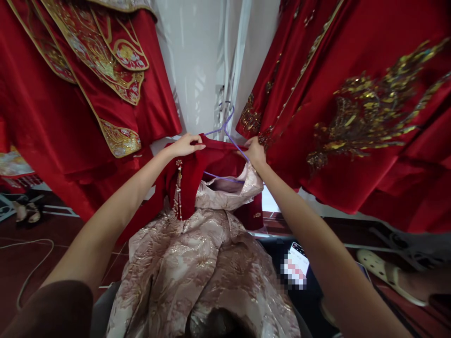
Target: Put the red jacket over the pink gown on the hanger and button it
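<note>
My left hand (187, 145) pinches the left shoulder of a dark red jacket (189, 180), thumb and fingers closed on the cloth. At its other shoulder, my right hand (256, 152) is closed on the jacket near the end of a purple hanger (231, 138); the fingertips are partly hidden. A beaded tassel (178, 190) hangs down the jacket's front. Inside the jacket's neck opening shows a pale pink brocade dress (225, 197), also on the hanger. Its shiny floral skirt spreads toward me over my lap.
Red embroidered garments hang at left (116, 94) and right (369, 126). A white rack post (230, 56) stands between them. At lower right are a lit phone (296, 265) on a dark surface and a foot in a cream clog (378, 270). A cable (52, 253) lies on the tiled floor.
</note>
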